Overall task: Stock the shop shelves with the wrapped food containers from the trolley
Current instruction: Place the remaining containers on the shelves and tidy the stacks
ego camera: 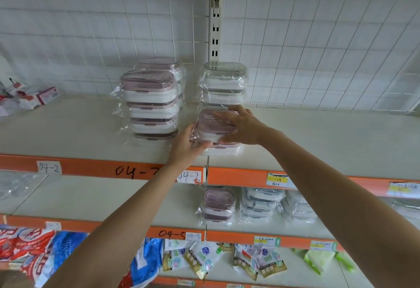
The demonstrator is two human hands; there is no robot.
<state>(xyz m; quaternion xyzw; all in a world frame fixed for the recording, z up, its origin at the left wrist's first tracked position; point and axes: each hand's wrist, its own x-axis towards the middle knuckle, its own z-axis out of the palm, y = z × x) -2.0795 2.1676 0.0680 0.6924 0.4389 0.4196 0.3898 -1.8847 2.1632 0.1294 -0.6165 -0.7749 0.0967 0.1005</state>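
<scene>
At the frame's centre, you hold a pink-lidded wrapped container point(214, 126) on another wrapped container point(223, 149) on the upper shelf point(318, 142). Your left hand point(188, 144) grips its left end; your right hand point(241, 124) clasps its lid and right side. A pink-lidded stack point(151, 103) stands just left.

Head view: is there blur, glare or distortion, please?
Head view: wide-angle bending curves the wall grid and orange shelf edge; light glares on the plastic wrap of the held container; frame edges are soft, so the packets at far left are blurred.
</scene>
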